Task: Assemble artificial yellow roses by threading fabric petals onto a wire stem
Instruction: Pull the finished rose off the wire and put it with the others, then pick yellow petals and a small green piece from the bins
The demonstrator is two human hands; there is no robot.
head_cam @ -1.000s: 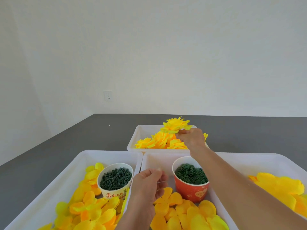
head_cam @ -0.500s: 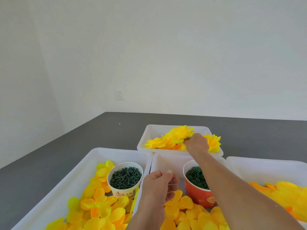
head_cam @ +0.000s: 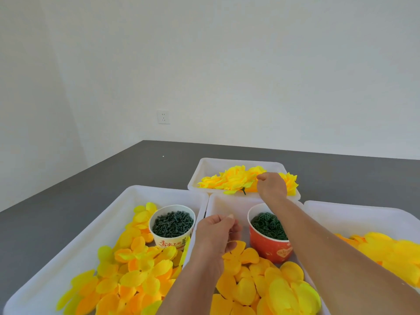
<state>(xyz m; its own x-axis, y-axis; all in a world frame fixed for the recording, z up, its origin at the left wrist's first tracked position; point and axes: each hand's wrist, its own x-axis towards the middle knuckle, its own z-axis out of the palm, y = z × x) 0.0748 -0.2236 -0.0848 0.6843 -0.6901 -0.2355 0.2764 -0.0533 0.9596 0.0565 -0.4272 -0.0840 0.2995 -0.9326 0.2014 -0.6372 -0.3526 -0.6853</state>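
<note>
The right hand hangs over the far tray with its grip curled and apparently empty; a second ago it held a finished rose above this tray, and that rose now lies on the pile inside, its green stem end poking over the near rim. That bloom looks done, so a fresh one likely comes next. The right forearm stretches forward past the red cup of green rings, just nearer than the far tray. Nearer again, the left hand has barely moved, pinching what looks like a thin wire above loose petals.
</note>
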